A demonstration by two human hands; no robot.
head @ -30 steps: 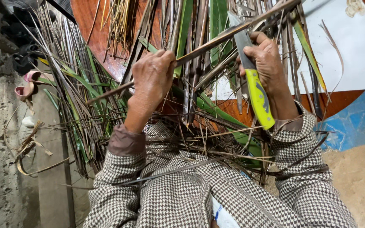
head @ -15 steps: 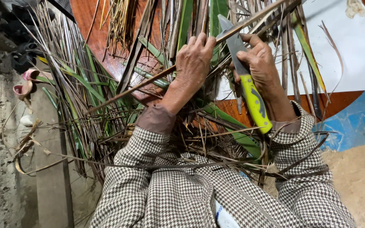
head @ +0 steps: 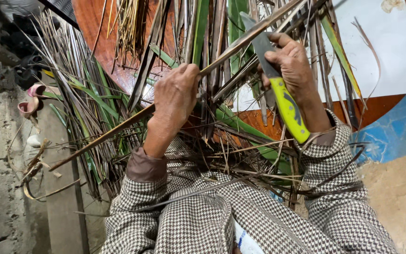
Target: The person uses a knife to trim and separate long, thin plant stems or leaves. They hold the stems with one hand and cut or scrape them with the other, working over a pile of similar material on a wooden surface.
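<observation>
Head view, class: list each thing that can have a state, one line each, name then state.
Left hand: closed around the long stalk.
Right hand: gripping the knife.
Stalk: held slanting across the pile.
Knife: blade laid against the stalk, yellow-green handle pointing toward the person.
Leaves: heaped loose, some green, some dry.

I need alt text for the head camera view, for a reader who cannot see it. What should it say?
Seen from above, a person's left hand holds a long brown leaf stalk while the right hand presses a knife with a yellow-green handle against it. Green and dry palm leaves lie piled about both checked sleeves, beside a concrete ledge.
</observation>
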